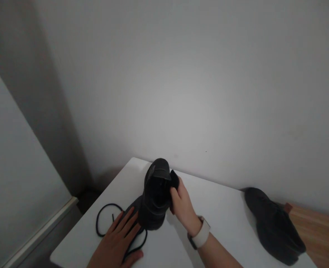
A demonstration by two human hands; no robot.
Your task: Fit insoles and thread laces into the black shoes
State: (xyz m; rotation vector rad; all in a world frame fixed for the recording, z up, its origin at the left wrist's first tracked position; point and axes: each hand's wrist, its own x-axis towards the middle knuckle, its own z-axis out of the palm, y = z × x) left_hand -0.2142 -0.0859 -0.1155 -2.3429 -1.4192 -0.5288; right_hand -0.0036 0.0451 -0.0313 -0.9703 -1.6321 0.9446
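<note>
A black shoe (156, 217) is tilted up at the near middle of the white table (206, 208), its opening facing me. My right hand (183, 204), with a pale watch band on the wrist, is closed on the flap at the shoe's right side. To the left, my left hand (118, 236) lies flat with its fingers spread over a flat dark piece (136, 204), partly hidden, whose kind I cannot make out. A dark lace (97, 219) curls out from beside these fingers and loops over the tabletop.
A second dark shoe (270, 223) rests at the table's right side. Beyond it is a light brown wooden surface (315, 232). A plain grey wall (181, 93) stands behind the table, and a white ledge (41, 232) runs along the left.
</note>
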